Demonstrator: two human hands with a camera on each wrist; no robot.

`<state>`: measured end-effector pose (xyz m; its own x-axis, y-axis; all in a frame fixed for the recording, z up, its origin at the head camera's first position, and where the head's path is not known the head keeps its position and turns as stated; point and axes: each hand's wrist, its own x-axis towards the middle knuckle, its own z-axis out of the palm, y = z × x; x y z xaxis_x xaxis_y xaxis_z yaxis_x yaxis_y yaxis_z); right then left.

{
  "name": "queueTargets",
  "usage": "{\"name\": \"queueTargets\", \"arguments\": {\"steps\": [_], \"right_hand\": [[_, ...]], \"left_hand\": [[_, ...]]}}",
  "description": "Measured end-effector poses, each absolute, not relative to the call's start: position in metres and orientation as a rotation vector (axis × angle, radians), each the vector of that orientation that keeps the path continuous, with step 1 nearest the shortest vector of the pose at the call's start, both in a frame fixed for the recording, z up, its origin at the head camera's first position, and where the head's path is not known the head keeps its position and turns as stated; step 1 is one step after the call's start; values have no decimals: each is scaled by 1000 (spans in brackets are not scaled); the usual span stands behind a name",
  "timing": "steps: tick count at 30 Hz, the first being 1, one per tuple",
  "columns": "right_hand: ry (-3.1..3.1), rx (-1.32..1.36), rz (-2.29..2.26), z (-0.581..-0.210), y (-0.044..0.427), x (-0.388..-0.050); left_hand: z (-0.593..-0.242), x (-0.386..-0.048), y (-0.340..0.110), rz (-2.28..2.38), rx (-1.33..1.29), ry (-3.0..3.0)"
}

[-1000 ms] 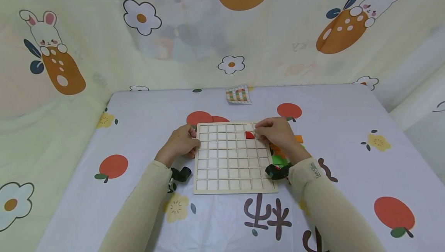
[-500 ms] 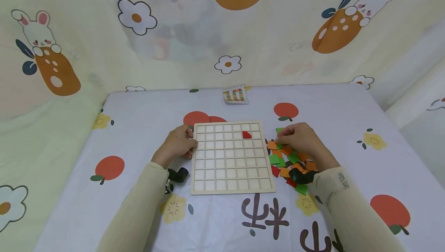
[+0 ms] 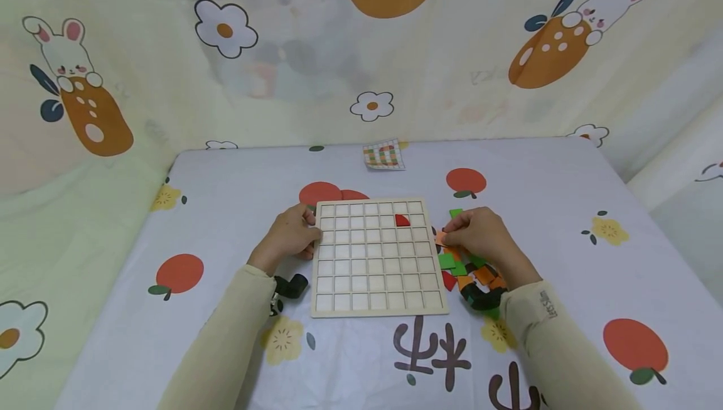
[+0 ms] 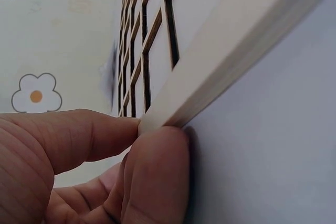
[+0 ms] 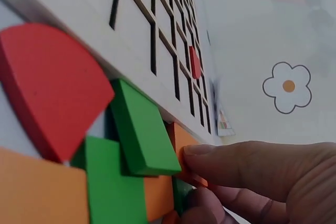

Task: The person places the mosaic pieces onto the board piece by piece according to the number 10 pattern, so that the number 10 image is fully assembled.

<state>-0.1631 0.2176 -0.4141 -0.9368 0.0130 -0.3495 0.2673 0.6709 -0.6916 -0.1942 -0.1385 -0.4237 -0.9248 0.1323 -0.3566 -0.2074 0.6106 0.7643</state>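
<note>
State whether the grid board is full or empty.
Nearly empty: the grid board holds only one red piece; the rest of it shows bare.

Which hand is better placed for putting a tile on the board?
Probably the right hand: it pinches an orange tile beside the board, while the left hand grips the board's opposite edge.

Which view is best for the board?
Head: nearly the whole board, from above, all four edges in frame. Left wrist: only a slanted part, pinched by the left hand. Right wrist: another slanted part, loose pieces alongside.
</note>
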Motion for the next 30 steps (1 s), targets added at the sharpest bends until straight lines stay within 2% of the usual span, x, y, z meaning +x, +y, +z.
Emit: {"name": "queueTargets", "arguments": {"steps": [8, 18, 30], "right_hand": [[2553, 304, -1133, -413, 210, -160], [2607, 265, -979, -406, 204, -156], [2619, 171, -1171, -403, 215, -158]], "left_hand": [[-423, -194, -138, 1226, -65, 2465], [-422, -194, -138, 1231, -68, 2464], [-426, -195, -140, 1255, -66, 2443]]}}
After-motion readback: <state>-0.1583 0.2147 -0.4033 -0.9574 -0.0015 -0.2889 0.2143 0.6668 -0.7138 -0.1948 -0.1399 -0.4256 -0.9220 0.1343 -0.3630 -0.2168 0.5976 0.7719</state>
